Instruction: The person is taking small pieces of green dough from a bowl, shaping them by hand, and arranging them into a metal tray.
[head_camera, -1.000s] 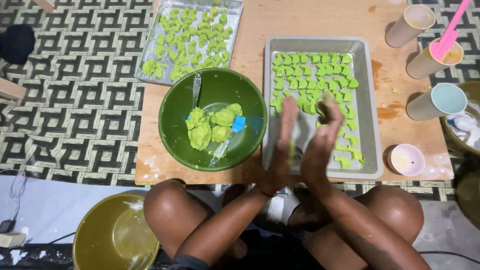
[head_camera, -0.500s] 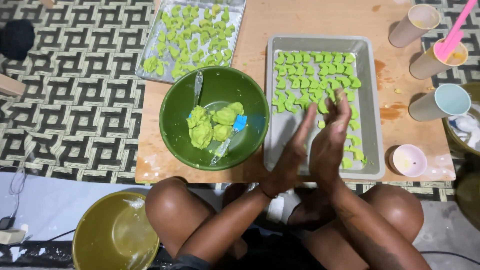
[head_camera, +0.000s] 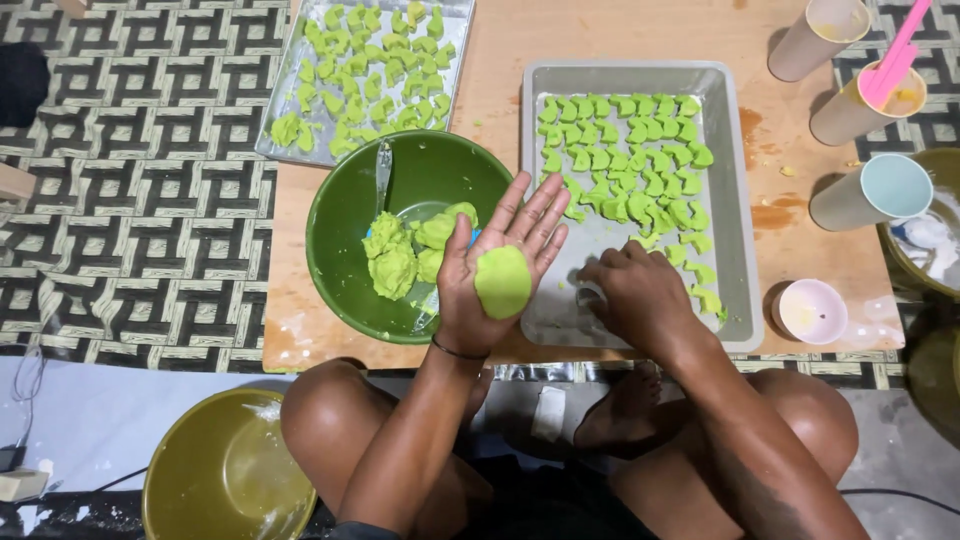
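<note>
A low wooden board (head_camera: 520, 90) lies across a patterned mat (head_camera: 130, 190) in front of a seated person, and it carries most of what is here. On its right part sits a deep grey tray (head_camera: 740, 250) with rows of small green dough pieces (head_camera: 640, 160) in its upper half; a flatter metal tray (head_camera: 455, 30) at upper left holds more of them. Between the trays, nearer the person, a green bowl (head_camera: 340, 250) holds lumps of green dough and a spoon (head_camera: 383, 175). Several cups (head_camera: 870, 195) stand along the board's right edge. The left hand (head_camera: 495, 270) is held flat, palm up and fingers spread, over the bowl's right rim, with a flattened disc of green dough (head_camera: 502, 281) resting on the palm. The right hand (head_camera: 640, 295) reaches palm down into the grey tray's lower part, fingers curled; whether they pinch anything cannot be told.
</note>
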